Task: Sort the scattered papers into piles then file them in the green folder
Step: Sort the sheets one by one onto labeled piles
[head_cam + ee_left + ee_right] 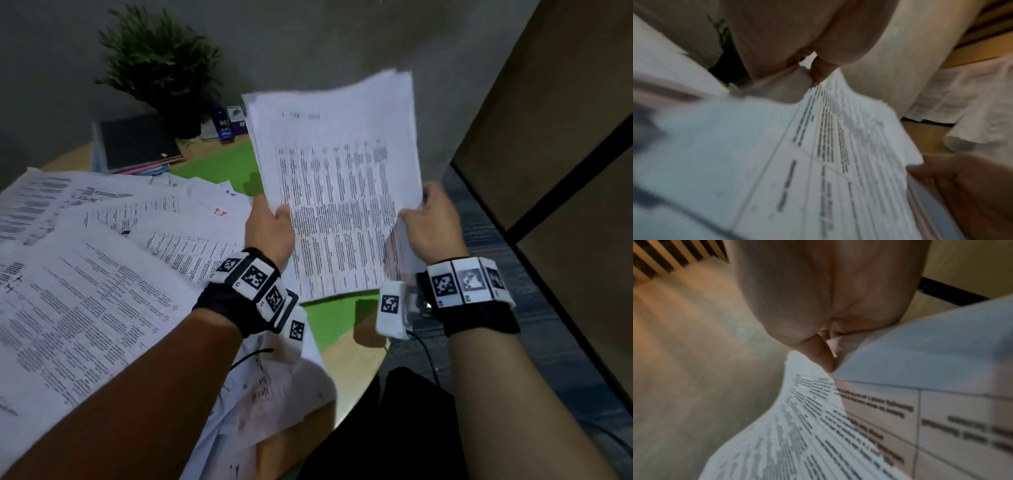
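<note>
Up above the bench [346,346] both hands hold a stack of printed papers [339,192] — the left hand [270,229] grips its left edge with the thumb on the top sheet, the right hand [431,222] pinches the lower right corner. Under the stack lies the green folder [219,161], flat on the bench, partly covered by scattered papers [102,257] spread to the left — a potted plant [161,65] stands behind.

Office desk [356,363]: scattered printed papers [85,291], notebooks [137,144], potted plant [161,61].
</note>
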